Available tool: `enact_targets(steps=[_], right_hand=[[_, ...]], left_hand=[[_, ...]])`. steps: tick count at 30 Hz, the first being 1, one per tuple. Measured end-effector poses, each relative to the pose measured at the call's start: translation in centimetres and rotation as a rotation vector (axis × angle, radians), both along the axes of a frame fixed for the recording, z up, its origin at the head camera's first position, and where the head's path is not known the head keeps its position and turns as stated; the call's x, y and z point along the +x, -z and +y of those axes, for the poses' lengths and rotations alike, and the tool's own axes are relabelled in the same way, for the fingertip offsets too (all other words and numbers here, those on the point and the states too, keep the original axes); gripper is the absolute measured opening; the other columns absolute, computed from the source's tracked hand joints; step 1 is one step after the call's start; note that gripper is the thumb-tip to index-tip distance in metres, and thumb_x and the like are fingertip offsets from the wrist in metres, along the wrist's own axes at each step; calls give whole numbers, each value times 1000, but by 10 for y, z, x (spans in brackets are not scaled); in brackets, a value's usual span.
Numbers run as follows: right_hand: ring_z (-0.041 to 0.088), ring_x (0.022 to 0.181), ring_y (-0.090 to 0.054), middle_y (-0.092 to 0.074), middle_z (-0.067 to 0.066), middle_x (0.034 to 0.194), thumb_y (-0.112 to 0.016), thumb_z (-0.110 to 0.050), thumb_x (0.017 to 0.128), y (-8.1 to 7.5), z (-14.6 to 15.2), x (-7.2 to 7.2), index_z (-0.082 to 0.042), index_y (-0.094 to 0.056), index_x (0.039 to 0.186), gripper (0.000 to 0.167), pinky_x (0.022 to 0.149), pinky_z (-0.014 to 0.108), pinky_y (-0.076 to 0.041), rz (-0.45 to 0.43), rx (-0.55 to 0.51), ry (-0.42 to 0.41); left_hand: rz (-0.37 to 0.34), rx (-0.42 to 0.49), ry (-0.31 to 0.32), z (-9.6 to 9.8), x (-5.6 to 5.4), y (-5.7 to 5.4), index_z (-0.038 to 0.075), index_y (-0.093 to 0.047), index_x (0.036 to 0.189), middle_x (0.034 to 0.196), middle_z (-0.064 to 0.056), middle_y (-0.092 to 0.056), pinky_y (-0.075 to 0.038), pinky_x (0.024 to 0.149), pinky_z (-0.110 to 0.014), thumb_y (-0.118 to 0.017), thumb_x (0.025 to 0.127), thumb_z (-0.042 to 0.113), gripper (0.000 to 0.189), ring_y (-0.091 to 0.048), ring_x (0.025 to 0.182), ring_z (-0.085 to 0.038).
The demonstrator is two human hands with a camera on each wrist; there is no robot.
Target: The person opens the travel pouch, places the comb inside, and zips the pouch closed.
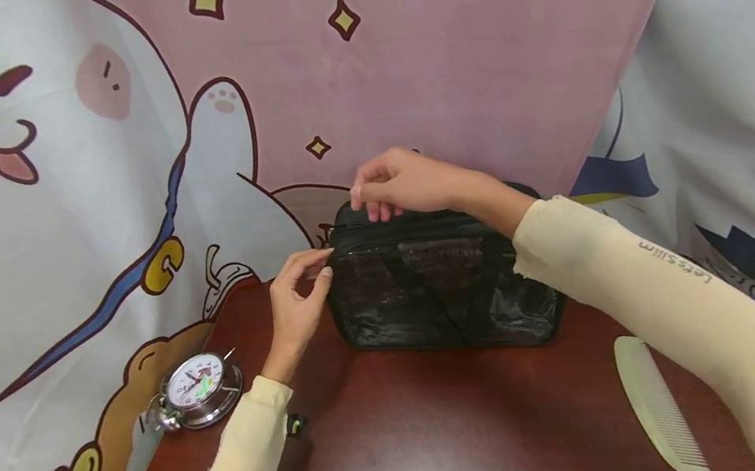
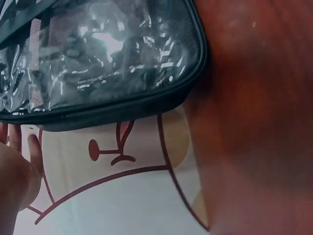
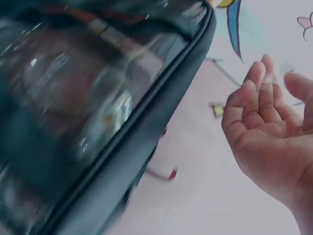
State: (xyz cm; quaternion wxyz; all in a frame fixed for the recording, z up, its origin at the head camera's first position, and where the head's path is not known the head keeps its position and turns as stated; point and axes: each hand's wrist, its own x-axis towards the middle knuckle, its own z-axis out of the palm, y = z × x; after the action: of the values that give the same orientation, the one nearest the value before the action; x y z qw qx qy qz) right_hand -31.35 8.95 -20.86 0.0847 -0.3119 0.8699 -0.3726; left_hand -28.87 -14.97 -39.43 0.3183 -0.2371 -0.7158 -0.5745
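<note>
A black-trimmed bag with clear plastic panels point(image 1: 421, 293) stands upright on the table against the cloth backdrop. At its upper left corner is my left hand point(image 1: 299, 301), fingertips right at the edge and thumb held apart from the index finger. In the left wrist view the fingers of the left hand point(image 2: 19, 166) reach the bag's dark border point(image 2: 98, 113). My right hand point(image 1: 406, 180) hovers over the top of the bag, fingers loosely bent. The right wrist view shows the right hand point(image 3: 269, 117) with a bare palm, away from the bag's edge point(image 3: 161, 112).
A silver twin-bell alarm clock point(image 1: 200, 386) lies tilted at the table's left edge. A pale green comb point(image 1: 658, 405) rests at the right. By the left sleeve sits a small dark object point(image 1: 296, 424), partly hidden. Printed cloth point(image 1: 466, 41) hangs behind the reddish-brown table point(image 1: 404, 439).
</note>
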Motion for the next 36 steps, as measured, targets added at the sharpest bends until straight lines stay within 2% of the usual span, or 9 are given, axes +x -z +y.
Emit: enact_targets(steps=[4, 9, 13, 17, 23, 26, 30, 34, 36], right_hand=[[32, 85, -66, -71, 8, 88, -53, -29, 111, -6, 36, 7, -10, -75, 108, 29, 72, 37, -55, 37, -36, 69], [26, 87, -68, -72, 9, 93, -54, -33, 112, -2, 86, 17, -7, -74, 113, 33, 75, 34, -58, 74, -63, 150], [22, 84, -68, -71, 5, 90, -54, -31, 112, 9, 123, 24, -3, -73, 115, 34, 71, 30, -57, 73, -137, 222], [17, 80, -66, -70, -2, 86, -56, -35, 111, 27, 152, 38, -7, -73, 111, 33, 68, 28, -56, 19, -255, 339], [14, 75, -62, -68, -7, 81, -54, -41, 111, 64, 190, 64, -11, -72, 108, 35, 67, 26, -56, 2, -398, 476], [13, 75, -61, -67, -8, 80, -53, -42, 111, 83, 203, 78, -14, -73, 106, 35, 67, 26, -57, -28, -400, 523], [13, 76, -62, -68, -5, 81, -51, -38, 112, 103, 215, 97, -14, -72, 108, 32, 67, 27, -56, -77, -361, 527], [14, 76, -62, -67, -4, 82, -50, -33, 114, 120, 220, 113, -10, -69, 112, 30, 66, 27, -54, -104, -312, 482], [15, 75, -62, -66, -3, 82, -49, -30, 114, 129, 218, 121, -9, -68, 111, 28, 65, 29, -54, -113, -295, 475]], left_hand=[[43, -34, 2, -10, -19, -11, -2, -77, 116, 117, -21, -71, -53, 87, -15, -64, 101, 1, 20, -66, 106, -12], [50, -147, 80, -15, -35, -48, 10, -78, 119, 117, -11, -74, -50, 90, -20, -67, 103, 10, 20, -64, 100, -9], [-17, -271, 170, -11, -44, -74, 19, -77, 124, 122, -3, -75, -54, 89, -25, -69, 104, 20, 22, -68, 102, -10], [-151, -406, 240, -3, -48, -96, 28, -78, 124, 124, 7, -76, -58, 98, -39, -71, 102, 36, 24, -71, 113, -13], [-274, -637, 340, 13, -54, -114, 33, -81, 112, 106, 10, -80, -55, 102, -47, -72, 102, 36, 14, -71, 109, -10], [-267, -710, 311, 17, -55, -116, 33, -83, 106, 99, 11, -81, -57, 93, -40, -73, 101, 33, 10, -71, 100, -8], [-268, -785, 208, 21, -57, -118, 30, -83, 102, 95, 11, -81, -54, 79, -35, -77, 99, 34, 8, -69, 87, -10], [-248, -870, 105, 24, -60, -116, 28, -83, 102, 93, 9, -80, -56, 78, -34, -78, 98, 31, 7, -69, 85, -10], [-213, -922, 65, 25, -60, -114, 29, -83, 103, 96, 10, -81, -56, 87, -35, -79, 97, 30, 7, -72, 89, -9]])
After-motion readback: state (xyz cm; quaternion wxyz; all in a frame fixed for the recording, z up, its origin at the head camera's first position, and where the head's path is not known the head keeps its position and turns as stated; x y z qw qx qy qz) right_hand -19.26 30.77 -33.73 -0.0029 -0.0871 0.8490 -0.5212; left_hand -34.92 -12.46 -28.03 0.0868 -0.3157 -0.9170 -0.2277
